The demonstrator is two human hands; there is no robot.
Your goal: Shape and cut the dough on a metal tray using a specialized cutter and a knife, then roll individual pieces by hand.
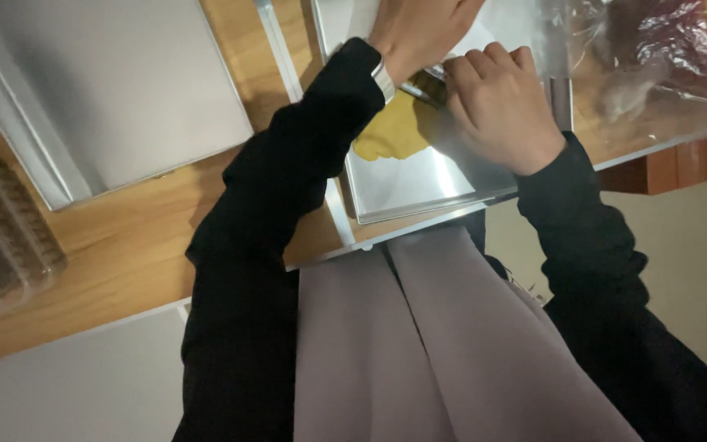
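Over the steel tray point(419, 184), the right hand point(501, 106) curled its fingers point(484, 64) around a metal tool point(429, 86) beside yellow dough point(394, 131); the left hand's point(419, 29) fingers were cut off from view, so their state could not be told.

**Wooden table over a pale floor**

I see a wooden table point(124, 237) with a light, thin edge, lit softly from above. On the left, a large grey board point(116, 90) lies on it, and a clear ribbed plastic container point(2, 237) sits at the left edge. On the far right lies crumpled clear plastic wrap point(656, 57). Below is a pale floor point(697, 245).
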